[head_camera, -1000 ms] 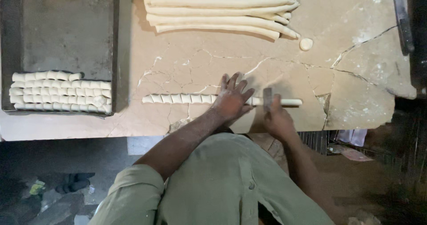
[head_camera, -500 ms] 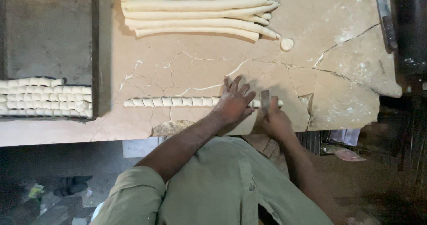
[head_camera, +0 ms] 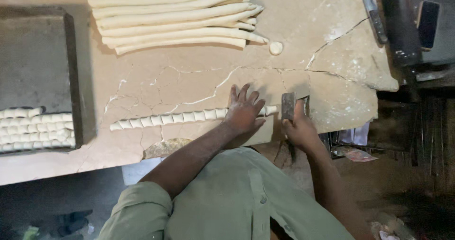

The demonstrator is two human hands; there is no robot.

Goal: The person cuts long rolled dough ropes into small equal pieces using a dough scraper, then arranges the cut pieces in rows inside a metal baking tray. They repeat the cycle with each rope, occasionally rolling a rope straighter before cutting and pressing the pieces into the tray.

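A cracked, floury tan stone surface [head_camera: 199, 81] fills the view. The left hand [head_camera: 244, 111] lies flat, fingers spread, on the long pale dough rope [head_camera: 166, 118] to keep it from rolling. The right hand [head_camera: 297, 128] has its fingers curled around a flat metal cutter [head_camera: 288, 106] just beside the rope's right end. Half a second ago the cutter was nearer the left hand's fingers.

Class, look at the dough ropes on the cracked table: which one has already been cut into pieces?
The lone dough rope under the left hand, nearest the person; it shows cut segments, while the stacked ropes at the far edge are whole.
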